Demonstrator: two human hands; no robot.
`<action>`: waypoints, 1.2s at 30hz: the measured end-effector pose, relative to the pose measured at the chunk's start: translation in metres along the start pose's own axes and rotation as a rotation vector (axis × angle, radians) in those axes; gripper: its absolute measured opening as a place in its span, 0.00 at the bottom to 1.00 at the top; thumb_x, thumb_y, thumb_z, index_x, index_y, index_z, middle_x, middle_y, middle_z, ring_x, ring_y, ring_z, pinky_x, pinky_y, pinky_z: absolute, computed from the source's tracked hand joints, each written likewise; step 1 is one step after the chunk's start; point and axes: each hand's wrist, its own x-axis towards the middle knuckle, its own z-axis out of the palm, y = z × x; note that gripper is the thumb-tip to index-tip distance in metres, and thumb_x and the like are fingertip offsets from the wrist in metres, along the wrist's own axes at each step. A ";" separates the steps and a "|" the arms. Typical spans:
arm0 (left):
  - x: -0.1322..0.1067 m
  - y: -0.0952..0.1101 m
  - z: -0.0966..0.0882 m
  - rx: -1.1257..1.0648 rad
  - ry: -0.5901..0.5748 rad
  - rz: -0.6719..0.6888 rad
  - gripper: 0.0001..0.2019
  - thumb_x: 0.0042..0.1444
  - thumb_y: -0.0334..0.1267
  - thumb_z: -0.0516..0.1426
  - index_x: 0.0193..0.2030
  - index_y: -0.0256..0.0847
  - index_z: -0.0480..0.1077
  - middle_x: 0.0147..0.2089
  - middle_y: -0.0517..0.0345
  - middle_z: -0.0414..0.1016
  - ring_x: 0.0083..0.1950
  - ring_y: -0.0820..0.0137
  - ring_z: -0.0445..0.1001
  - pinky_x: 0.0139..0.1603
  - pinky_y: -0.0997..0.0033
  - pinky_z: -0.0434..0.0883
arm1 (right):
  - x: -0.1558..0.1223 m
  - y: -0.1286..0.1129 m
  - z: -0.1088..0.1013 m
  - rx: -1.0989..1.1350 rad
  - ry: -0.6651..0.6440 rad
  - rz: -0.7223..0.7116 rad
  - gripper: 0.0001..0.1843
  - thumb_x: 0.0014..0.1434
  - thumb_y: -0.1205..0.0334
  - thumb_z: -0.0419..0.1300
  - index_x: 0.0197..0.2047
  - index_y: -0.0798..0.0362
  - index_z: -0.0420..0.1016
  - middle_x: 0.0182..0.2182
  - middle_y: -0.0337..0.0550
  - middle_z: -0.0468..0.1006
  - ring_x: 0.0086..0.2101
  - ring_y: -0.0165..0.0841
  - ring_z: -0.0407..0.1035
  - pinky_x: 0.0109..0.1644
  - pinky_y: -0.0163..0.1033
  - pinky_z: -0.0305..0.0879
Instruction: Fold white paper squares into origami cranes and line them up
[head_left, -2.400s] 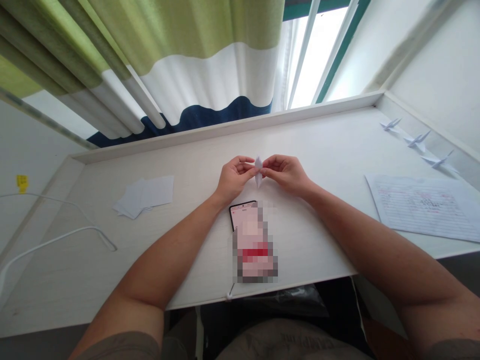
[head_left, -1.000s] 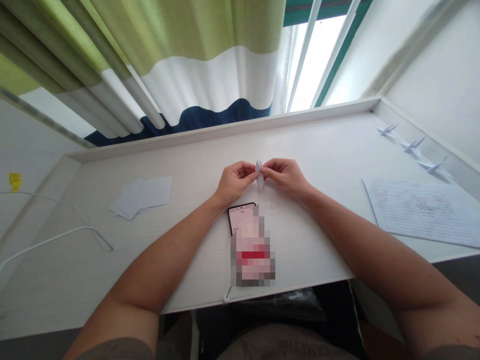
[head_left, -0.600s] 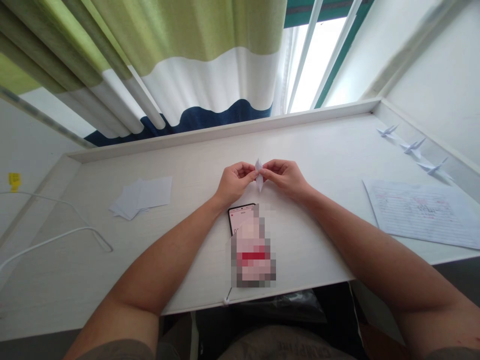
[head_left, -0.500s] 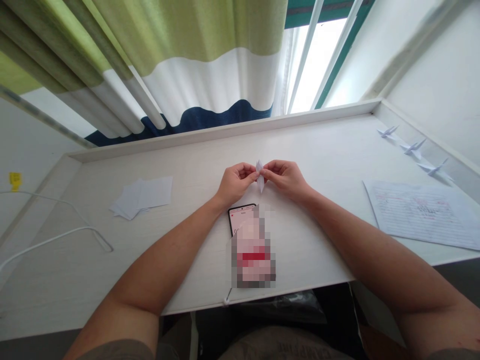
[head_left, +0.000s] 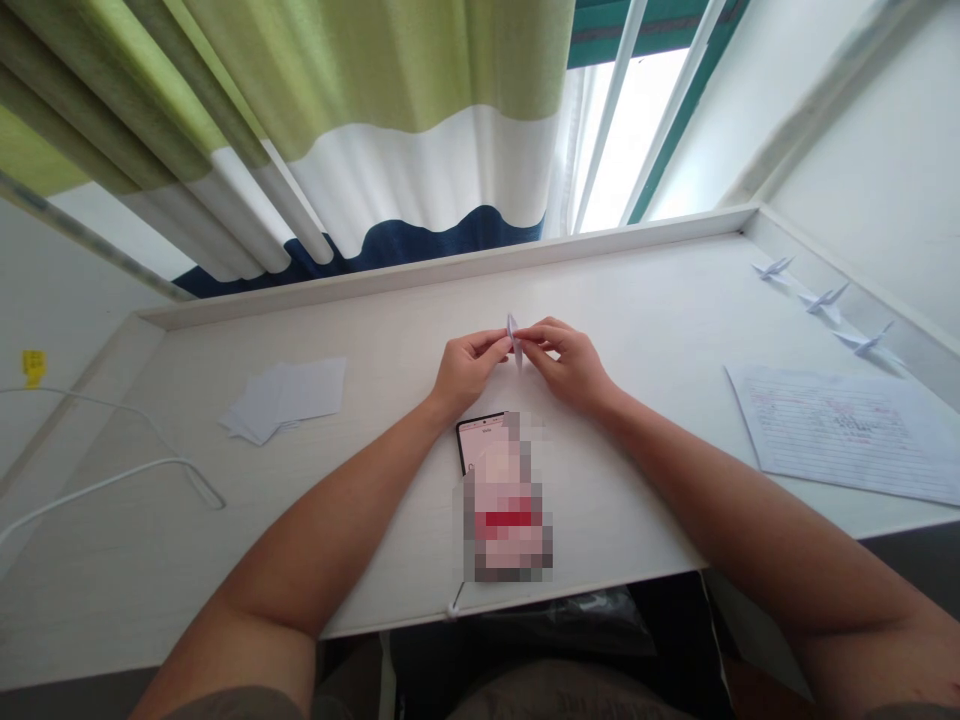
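Note:
A small piece of folded white paper (head_left: 515, 338) is held upright above the middle of the white desk (head_left: 390, 510). My left hand (head_left: 469, 368) pinches its left side between thumb and fingers. From the other side, my right hand (head_left: 564, 360) grips it with thumb and fingertips. The fingers cover part of the paper's middle, so its folds are hard to make out. Below the hands lies a phone (head_left: 480, 440), its screen mostly blurred.
Several loose white paper sheets (head_left: 289, 395) lie at the left. Three folded paper cranes (head_left: 825, 300) stand along the right edge, above a stack of lined written paper (head_left: 840, 425). A white cable (head_left: 150, 465) curls over the left side. Behind the desk hangs a curtain (head_left: 420, 170).
The folded paper has turned and shifted slightly left, and now shows narrower. My right fingers have moved a little to the left with it. The desk items are unchanged.

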 end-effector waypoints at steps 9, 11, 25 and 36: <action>0.006 -0.002 -0.004 -0.152 0.009 -0.124 0.15 0.49 0.46 0.74 0.38 0.38 0.84 0.39 0.53 0.87 0.39 0.68 0.83 0.51 0.60 0.81 | 0.000 0.010 -0.013 -0.325 -0.096 -0.333 0.17 0.71 0.66 0.61 0.56 0.39 0.85 0.41 0.44 0.79 0.43 0.41 0.71 0.50 0.49 0.72; 0.006 -0.001 -0.004 -0.140 0.009 -0.127 0.15 0.49 0.46 0.74 0.37 0.38 0.83 0.38 0.53 0.86 0.38 0.67 0.83 0.50 0.60 0.81 | 0.001 0.010 -0.015 -0.346 -0.097 -0.360 0.14 0.71 0.63 0.62 0.54 0.40 0.86 0.41 0.45 0.79 0.43 0.41 0.70 0.49 0.48 0.72; 0.003 0.004 -0.002 -0.117 0.002 -0.216 0.13 0.50 0.42 0.73 0.38 0.37 0.82 0.35 0.53 0.86 0.36 0.67 0.83 0.46 0.62 0.80 | 0.005 0.004 -0.022 -0.654 -0.146 -0.528 0.09 0.74 0.59 0.62 0.48 0.42 0.85 0.49 0.48 0.82 0.50 0.44 0.71 0.53 0.50 0.67; 0.000 0.009 -0.002 -0.101 -0.086 -0.181 0.17 0.50 0.47 0.74 0.42 0.39 0.81 0.39 0.53 0.87 0.45 0.62 0.86 0.49 0.61 0.78 | 0.000 0.008 -0.012 -0.292 -0.043 -0.373 0.04 0.71 0.60 0.63 0.41 0.47 0.76 0.41 0.45 0.79 0.43 0.41 0.73 0.49 0.49 0.72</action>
